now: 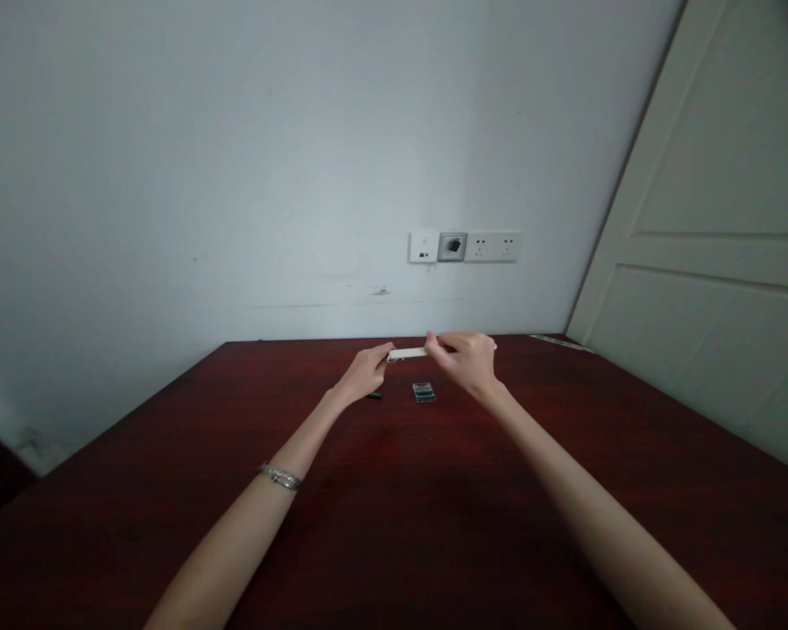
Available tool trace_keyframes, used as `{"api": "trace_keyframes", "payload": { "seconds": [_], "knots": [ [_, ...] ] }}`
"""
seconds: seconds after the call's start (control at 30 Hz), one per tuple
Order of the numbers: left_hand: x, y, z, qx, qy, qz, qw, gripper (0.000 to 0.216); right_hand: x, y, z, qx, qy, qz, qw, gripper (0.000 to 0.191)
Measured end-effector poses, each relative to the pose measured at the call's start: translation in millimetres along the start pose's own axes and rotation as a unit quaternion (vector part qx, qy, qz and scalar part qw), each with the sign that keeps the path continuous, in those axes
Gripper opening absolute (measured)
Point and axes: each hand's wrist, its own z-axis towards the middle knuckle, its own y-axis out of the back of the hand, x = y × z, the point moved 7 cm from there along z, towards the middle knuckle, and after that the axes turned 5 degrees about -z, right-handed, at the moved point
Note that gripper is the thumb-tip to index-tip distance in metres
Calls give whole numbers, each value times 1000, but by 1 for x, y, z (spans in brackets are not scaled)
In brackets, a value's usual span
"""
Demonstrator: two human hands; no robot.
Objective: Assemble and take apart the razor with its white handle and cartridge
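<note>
A thin white strip-like object (408, 353) is stretched between my two hands above the far part of the table. My left hand (363, 371) pinches its left end, where a small dark or metallic bit shows. My right hand (467, 357) is closed around it farther right, thumb up, and a bit of white shows past the knuckles. What exactly the strip is, I cannot make out. Below it on the table lies a small clear case (424, 392) with something dark inside. A short dark stick-like thing (375, 395) lies partly hidden behind my left hand.
The dark red wooden table (394, 525) reaches back to a pale wall. Wall sockets (492, 247) and a grey plate with a black plug (453, 247) sit above it. A pale panelled door (715, 324) stands at the right. A flat strip (560, 343) lies at the back right edge.
</note>
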Motion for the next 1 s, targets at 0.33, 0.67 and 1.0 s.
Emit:
{"api": "trace_keyframes", "payload": {
  "seconds": [0.33, 0.67, 1.0],
  "knots": [
    [1, -2, 8, 17, 84, -229, 970, 9, -58, -15, -4, 53, -137, -19, 989, 52],
    [18, -36, -18, 227, 235, -407, 853, 31, -50, -47, -12, 238, -211, 94, 943, 65],
    [9, -39, -16, 231, 210, -431, 846, 33, -49, -51, -17, 248, -208, 67, 944, 60]
  ]
}}
